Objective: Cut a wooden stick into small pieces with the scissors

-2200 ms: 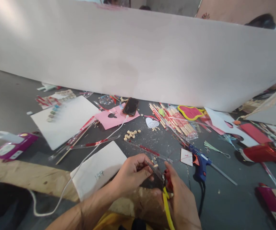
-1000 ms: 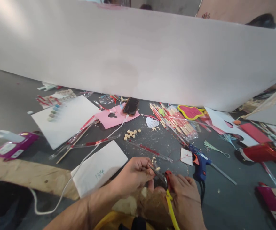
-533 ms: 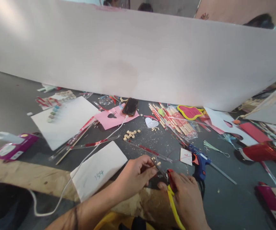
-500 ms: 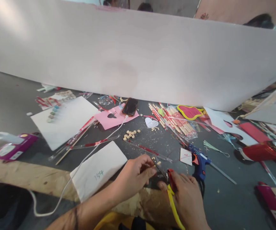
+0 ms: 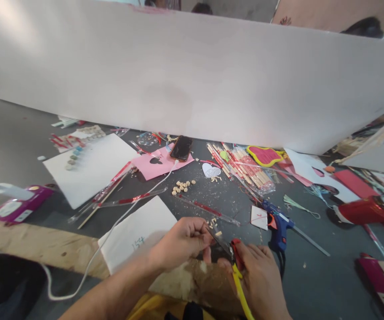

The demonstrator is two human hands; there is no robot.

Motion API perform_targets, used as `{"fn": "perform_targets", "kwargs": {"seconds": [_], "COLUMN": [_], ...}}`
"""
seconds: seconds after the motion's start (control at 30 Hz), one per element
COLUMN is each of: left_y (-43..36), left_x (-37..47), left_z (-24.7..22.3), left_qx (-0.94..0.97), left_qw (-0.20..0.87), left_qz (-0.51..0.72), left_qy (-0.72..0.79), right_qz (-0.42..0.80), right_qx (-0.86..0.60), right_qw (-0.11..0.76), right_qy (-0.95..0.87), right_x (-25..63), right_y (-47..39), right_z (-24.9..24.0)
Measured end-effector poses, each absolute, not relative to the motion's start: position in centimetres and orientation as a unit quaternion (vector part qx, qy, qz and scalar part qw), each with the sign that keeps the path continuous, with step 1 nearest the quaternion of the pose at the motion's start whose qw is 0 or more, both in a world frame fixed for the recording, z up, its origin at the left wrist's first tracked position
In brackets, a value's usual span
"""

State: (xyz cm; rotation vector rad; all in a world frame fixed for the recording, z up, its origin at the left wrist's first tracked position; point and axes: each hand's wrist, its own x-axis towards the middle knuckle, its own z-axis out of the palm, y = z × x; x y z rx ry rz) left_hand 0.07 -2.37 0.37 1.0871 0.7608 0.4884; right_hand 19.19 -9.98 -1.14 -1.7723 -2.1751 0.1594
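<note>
My right hand point(image 5: 258, 275) is wrapped around long-nose pliers point(image 5: 240, 289) with yellow and red handles. The thin dark jaws point up and left, reaching my left fingertips. My left hand point(image 5: 190, 240) is closed in a pinch at the jaw tips; whatever sits between its fingers is hidden. Just beyond the jaws, small pale wooden bits point(image 5: 214, 224) lie on the dark table. A little farther off are a pile of small wooden pieces point(image 5: 182, 187) and a white heart-shaped cutout point(image 5: 211, 170) with more short bits beside it.
A blue glue gun point(image 5: 280, 231) and a white card point(image 5: 259, 218) lie right of the hands. Wrapped chopsticks point(image 5: 241, 166), a phone point(image 5: 181, 148) with a white cable and a red can point(image 5: 368, 210) are farther out. A tall white board point(image 5: 192, 80) stands across the back.
My left hand has shifted slightly left and down. A pale stick piece seen at its fingertips earlier no longer shows there, and small bits now show on the table beyond the jaws.
</note>
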Motion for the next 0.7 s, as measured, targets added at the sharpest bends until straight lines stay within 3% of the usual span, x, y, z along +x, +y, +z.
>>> {"fn": "perform_targets", "kwargs": {"seconds": [0.1,0.2,0.37,0.43,0.53,0.7], "left_y": [-2.1,-2.2,-3.1,-3.3,-3.3,-2.4], "left_x": [0.0,0.1,0.7,0.7,0.6,-0.2], "left_z": [-0.2,0.1,0.8,0.8,0.9,0.8], "left_qx": [0.411,0.456,0.707,0.738,0.720,0.594], "left_qw": [0.841,0.805,0.463,0.401,0.444,0.661], "left_qz": [0.182,0.198,0.267,0.264,0.274,0.256], "left_qy": [0.301,0.324,0.462,0.474,0.458,0.381], "right_qz": [0.056,0.057,0.034,0.038,0.044,0.039], "right_qx": [-0.610,-0.623,-0.661,-0.663,-0.654,-0.635], "right_qw": [0.166,0.145,0.126,0.122,0.129,0.147], "right_qy": [-0.772,-0.767,-0.739,-0.738,-0.744,-0.758], "right_x": [19.3,19.3,19.1,18.9,18.7,18.6], "right_y": [-10.0,-9.9,-9.6,-9.5,-9.5,-9.7], "right_z": [-1.1,-1.3,-1.7,-1.7,-1.7,-1.7]}}
